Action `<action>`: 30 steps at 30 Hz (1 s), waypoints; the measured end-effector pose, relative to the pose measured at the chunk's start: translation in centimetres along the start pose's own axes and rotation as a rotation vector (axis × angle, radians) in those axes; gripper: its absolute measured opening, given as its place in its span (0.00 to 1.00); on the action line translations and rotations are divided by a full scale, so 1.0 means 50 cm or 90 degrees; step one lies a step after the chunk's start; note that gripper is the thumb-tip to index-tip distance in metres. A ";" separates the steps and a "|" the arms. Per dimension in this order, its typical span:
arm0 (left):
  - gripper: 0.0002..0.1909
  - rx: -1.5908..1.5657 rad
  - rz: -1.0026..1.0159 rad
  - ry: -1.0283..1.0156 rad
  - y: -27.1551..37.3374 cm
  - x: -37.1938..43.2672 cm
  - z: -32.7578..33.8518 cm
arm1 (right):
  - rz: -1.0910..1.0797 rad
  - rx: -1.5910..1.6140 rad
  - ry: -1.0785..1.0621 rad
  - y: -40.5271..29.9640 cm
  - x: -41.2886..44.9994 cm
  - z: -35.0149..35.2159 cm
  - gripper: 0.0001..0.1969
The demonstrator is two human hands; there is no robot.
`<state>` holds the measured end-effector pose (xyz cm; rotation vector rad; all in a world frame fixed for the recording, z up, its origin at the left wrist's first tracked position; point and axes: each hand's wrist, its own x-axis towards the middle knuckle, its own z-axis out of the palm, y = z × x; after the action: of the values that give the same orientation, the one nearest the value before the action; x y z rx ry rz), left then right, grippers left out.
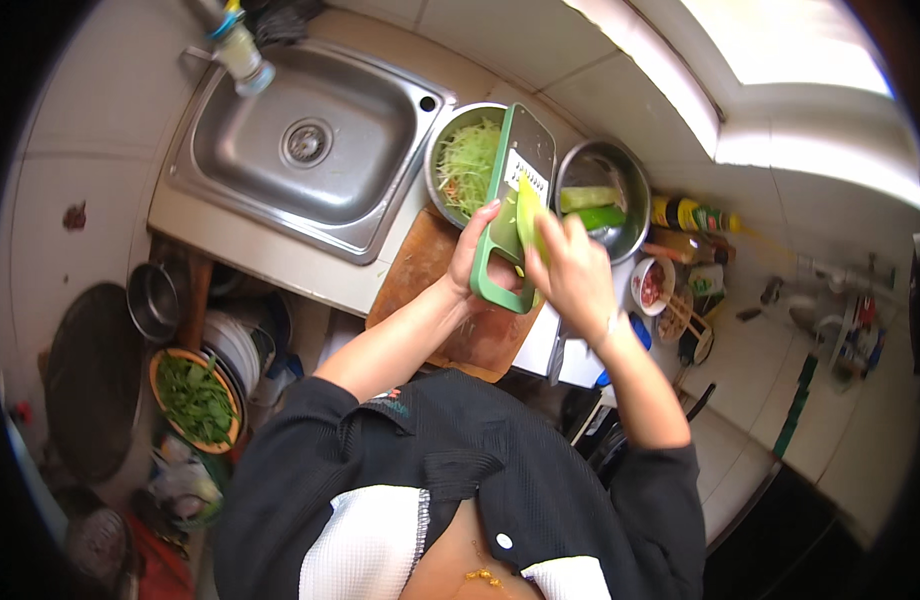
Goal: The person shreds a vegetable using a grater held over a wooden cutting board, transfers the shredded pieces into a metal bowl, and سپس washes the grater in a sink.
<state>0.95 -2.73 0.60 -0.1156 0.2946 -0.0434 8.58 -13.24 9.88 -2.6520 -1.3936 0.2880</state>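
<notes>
My left hand (475, 259) grips the handle end of a green-framed grater (492, 262), which slants over a bowl (432, 161) of pale green shreds (466, 165). A few orange shreds show among them. In my right hand (572, 274) is a light green piece of vegetable (532, 214), its tip against the grater's toothed white plate (526, 172). The right fingers are slightly blurred. A steel bowl (640, 176) to the right holds a pale peeled piece (589, 197) and a dark green piece (598, 218). Below the grater lies a wooden cutting board (407, 274).
A steel sink (227, 176) with a faucet (246, 67) is at the left. Right of the bowls stand a yellow-capped bottle (688, 214) and a small bowl of meat (651, 285) beside chopsticks (685, 309). A knife (556, 356) lies near the counter's edge. Leafy greens (197, 397) sit lower left.
</notes>
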 end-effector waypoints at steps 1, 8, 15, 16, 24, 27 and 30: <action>0.30 0.002 -0.050 -0.032 -0.002 -0.006 0.001 | 0.012 -0.002 0.077 0.030 0.037 0.012 0.17; 0.34 0.023 -0.046 0.045 0.015 -0.014 0.023 | 0.013 0.065 0.033 0.033 0.032 0.015 0.12; 0.33 0.028 -0.093 -0.090 -0.011 -0.004 -0.002 | 0.081 0.046 0.140 0.108 0.131 0.034 0.11; 0.33 0.013 -0.093 -0.108 -0.013 -0.002 -0.007 | 0.066 0.038 0.134 0.112 0.125 0.037 0.12; 0.32 -0.005 -0.050 -0.004 -0.006 -0.003 0.009 | 0.026 0.037 0.114 0.063 0.089 0.022 0.10; 0.34 0.012 -0.105 -0.110 -0.022 0.003 -0.003 | 0.072 0.029 0.142 0.116 0.150 0.035 0.10; 0.33 -0.031 -0.037 -0.040 0.001 0.003 -0.028 | -0.029 0.041 0.058 0.030 0.033 0.018 0.10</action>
<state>0.68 -2.83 -0.80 -0.1733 0.2297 -0.0895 10.50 -12.71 8.52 -2.5436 -1.3910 0.2015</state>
